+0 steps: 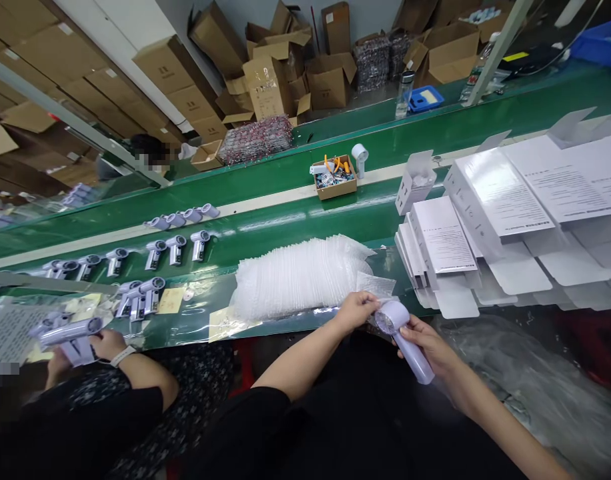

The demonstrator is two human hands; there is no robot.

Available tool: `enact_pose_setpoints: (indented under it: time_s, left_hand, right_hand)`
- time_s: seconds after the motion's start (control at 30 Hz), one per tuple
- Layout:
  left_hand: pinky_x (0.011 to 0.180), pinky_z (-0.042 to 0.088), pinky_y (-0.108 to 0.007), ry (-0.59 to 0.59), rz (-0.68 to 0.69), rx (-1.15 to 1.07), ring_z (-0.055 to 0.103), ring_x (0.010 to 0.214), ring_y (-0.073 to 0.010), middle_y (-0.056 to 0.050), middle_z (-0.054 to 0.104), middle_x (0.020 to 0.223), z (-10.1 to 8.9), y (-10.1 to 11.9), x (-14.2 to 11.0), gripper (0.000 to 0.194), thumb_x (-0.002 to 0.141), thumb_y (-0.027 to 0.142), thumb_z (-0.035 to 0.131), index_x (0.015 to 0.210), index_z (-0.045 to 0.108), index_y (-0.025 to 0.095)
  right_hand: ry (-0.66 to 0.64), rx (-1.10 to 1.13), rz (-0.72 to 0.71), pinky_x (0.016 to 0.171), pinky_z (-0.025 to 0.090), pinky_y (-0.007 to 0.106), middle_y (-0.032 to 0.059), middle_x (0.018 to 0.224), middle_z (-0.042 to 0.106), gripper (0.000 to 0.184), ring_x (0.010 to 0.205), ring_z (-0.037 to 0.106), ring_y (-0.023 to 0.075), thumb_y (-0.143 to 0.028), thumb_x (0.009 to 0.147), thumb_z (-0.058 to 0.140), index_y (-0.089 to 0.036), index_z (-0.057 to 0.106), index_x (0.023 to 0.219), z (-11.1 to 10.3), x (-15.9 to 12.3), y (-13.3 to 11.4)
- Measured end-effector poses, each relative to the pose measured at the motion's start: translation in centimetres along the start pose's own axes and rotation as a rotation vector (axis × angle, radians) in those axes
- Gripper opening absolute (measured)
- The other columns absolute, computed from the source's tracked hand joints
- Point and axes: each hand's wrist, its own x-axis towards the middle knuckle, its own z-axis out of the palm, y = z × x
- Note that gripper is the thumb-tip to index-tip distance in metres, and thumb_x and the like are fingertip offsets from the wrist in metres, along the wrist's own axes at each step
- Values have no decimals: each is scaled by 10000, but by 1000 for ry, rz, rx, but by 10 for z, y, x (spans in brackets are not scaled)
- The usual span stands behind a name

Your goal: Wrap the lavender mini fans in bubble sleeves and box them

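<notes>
My right hand (428, 341) is wrapped around the handle of a lavender handheld fan (414, 357), its round head pointing up and to the left. Close against that head, the fingers of my left hand (358, 310) are pinched on the edge of a clear bubble-wrap bag (378, 285). Part of the bag is hidden behind the fingers and the fan head. Just beyond my left hand lies a long row of stacked bubble-wrap bags (300, 277) on the bench.
White printed boxes (443, 233) with open flaps are stacked at right. Several lavender fans (200, 245) stand on the green conveyor (265, 230) at left. A small carton of parts (338, 190) sits beyond the bags. At left, a co-worker's hand (108, 345) holds another fan.
</notes>
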Motion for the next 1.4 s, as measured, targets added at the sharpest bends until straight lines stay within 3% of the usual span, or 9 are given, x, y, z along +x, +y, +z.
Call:
enact_pose_setpoints:
  time_s: [0.1,0.27,0.6,0.73,0.9,1.07,1.2,1.3,1.4]
  left_hand:
    - [626,441,-232,55,104,-44,532,627,-112,-15,588,705,-11,7,-15,221,828,295,481,880,605,120]
    - [801,426,-289,-93,547,397,531,815,-159,-64,602,826,-27,8,-45,169,854,215,430,874,586,153]
    - [794,429,-345,-146,929,776,497,853,-214,-115,563,846,-35,16,-75,301,835,108,320,987,579,125]
    - [776,436,-338,-68,879,875,499,832,-213,-107,561,835,-36,-7,-77,296,873,149,312,1016,567,103]
    - [792,448,-319,21,571,840,531,851,-202,-97,578,860,-15,-14,-53,182,838,165,393,896,560,124]
    - [800,441,-305,-178,743,782,549,844,-195,-92,595,860,-10,-19,-59,161,818,197,433,891,565,142]
    - [725,440,-253,-225,571,628,567,771,-155,-53,621,830,-10,-24,-68,174,756,133,456,870,586,147]
    - [663,427,-214,-393,487,420,560,699,-121,2,622,761,-6,-12,-65,153,708,164,530,835,615,160]
    - [567,409,-188,-446,214,226,531,603,-96,34,583,657,-5,7,-55,153,653,167,586,798,634,158]
  right_hand:
    - [52,-73,14,523,537,276,15,831,606,383,712,603,166,-290,711,715,-223,554,1052,11,-7,-1]
    - [147,-112,-3,526,549,297,16,814,606,387,680,587,160,-282,701,724,-209,550,1040,24,-22,9]
    - [236,-25,-29,518,558,315,2,875,621,485,676,608,166,-275,684,738,-265,509,1111,56,-46,16]
    - [398,-3,-65,518,563,329,-9,766,627,410,632,625,174,-277,663,757,-231,521,994,62,-50,26]
    - [600,31,-79,466,545,287,-16,695,640,375,550,631,171,-280,649,763,-228,478,888,75,-44,38]
    - [539,137,-5,487,548,274,-7,654,652,336,533,632,169,-206,681,722,-230,487,920,76,-49,43]
    - [591,158,49,477,544,266,9,609,642,225,516,626,169,-223,732,676,-210,495,866,69,-45,55]
    - [637,126,58,470,541,269,6,575,619,161,502,622,174,-194,735,651,-202,496,779,65,-38,62]
    - [608,79,122,488,540,264,17,609,630,174,545,634,175,-189,702,683,-194,514,744,60,-44,57]
